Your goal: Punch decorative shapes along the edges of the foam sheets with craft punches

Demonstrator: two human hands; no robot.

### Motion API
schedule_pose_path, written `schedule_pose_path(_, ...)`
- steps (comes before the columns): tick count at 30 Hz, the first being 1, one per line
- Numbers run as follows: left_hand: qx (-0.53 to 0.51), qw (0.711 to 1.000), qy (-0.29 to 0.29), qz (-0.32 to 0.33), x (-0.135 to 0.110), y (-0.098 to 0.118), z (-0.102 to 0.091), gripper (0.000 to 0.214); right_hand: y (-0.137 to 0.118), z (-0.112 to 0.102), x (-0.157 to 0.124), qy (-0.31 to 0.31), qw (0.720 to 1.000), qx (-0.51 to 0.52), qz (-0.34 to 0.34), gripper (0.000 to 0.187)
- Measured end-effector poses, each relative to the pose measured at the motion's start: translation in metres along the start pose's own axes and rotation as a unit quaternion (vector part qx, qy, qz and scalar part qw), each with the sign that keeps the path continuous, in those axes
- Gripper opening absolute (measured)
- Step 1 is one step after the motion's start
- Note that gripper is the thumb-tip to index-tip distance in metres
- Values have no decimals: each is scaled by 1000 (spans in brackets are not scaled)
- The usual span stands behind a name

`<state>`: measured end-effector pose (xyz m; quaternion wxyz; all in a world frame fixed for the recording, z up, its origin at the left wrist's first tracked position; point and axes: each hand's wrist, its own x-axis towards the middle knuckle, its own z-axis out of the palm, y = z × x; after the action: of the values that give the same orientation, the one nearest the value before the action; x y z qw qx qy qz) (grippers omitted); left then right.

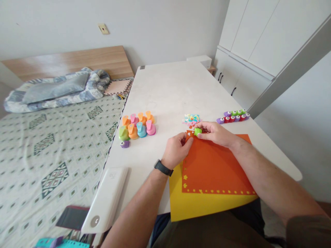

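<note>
An orange paper sheet (214, 165) with small punched shapes along its left and bottom edges lies on a yellow sheet (191, 205) on the white table (170, 89). My right hand (216, 132) is closed on a small green paper punch (198, 131) at the orange sheet's far left corner. My left hand (177, 150), with a black watch on the wrist, pinches the sheet's left edge just below that corner. A little heap of coloured cut-outs (191, 119) lies just beyond the punch.
Several larger coloured punches (137, 127) stand in a group to the left, with a purple one (124, 144) near the table edge. A row of small punches (233, 116) lies at right. A white flat device (107, 199) lies at the near left. A bed (51, 137) runs alongside.
</note>
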<state>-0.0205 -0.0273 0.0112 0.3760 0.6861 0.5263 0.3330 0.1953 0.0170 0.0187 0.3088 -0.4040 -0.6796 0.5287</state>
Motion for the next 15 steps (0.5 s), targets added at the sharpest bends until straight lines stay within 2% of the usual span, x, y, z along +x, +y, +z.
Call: schedule_pose_path(15, 9, 1000, 8, -3, 0, 1, 1, 36, -1, 2, 0, 6, 1000, -24, 1, 29)
